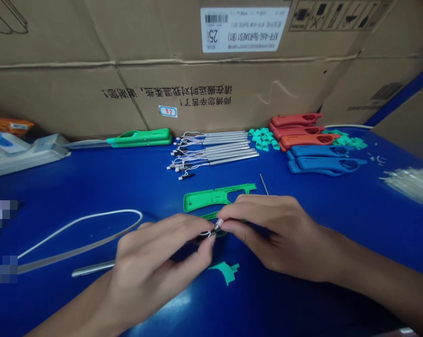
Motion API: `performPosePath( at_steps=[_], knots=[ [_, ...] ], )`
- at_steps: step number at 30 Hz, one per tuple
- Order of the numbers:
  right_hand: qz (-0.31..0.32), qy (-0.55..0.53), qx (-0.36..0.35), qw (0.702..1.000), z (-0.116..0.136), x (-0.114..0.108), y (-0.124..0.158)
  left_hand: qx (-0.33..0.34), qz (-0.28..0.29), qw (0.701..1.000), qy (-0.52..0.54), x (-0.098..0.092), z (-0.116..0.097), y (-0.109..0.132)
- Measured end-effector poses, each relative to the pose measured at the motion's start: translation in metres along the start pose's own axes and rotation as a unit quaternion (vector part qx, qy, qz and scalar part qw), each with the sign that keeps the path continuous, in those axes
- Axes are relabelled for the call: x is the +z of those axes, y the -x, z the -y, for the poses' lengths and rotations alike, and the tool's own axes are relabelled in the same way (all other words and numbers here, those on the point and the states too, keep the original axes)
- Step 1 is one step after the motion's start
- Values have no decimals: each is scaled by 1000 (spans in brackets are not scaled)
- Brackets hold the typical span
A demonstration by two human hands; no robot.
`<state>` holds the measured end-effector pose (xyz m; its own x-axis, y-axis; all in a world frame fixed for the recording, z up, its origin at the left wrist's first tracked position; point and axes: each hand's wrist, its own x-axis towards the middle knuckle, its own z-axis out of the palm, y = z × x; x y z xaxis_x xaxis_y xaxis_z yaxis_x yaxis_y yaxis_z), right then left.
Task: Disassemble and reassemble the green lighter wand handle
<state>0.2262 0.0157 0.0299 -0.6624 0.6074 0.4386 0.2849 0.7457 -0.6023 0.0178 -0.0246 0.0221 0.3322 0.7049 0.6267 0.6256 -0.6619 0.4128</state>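
My left hand (155,262) and my right hand (270,234) meet over the blue table (92,187), both pinching a small wired metal part (216,228) between their fingertips. A metal tube (92,268) runs out to the left from under my left hand. Just beyond the fingers lies an open green plastic handle shell (214,196). A small teal trigger piece (226,271) lies on the table below the hands.
Along the cardboard box wall (197,93) lie a finished green lighter (137,137), several metal tubes with wires (214,150), teal small parts (263,138), red shells (302,128) and blue shells (323,161). A white cable loop (92,220) lies left; clear tubes (411,180) right.
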Motion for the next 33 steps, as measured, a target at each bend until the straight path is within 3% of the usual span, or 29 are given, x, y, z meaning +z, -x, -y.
performPosePath(
  at_steps=[14, 33],
  knots=[
    [60, -5, -6, 998, 0, -2, -1, 23, 30, 999, -22, -4, 1, 2],
    [15, -1, -4, 1000, 4, 1, -1, 25, 31, 999, -33, -5, 1, 4]
  ],
)
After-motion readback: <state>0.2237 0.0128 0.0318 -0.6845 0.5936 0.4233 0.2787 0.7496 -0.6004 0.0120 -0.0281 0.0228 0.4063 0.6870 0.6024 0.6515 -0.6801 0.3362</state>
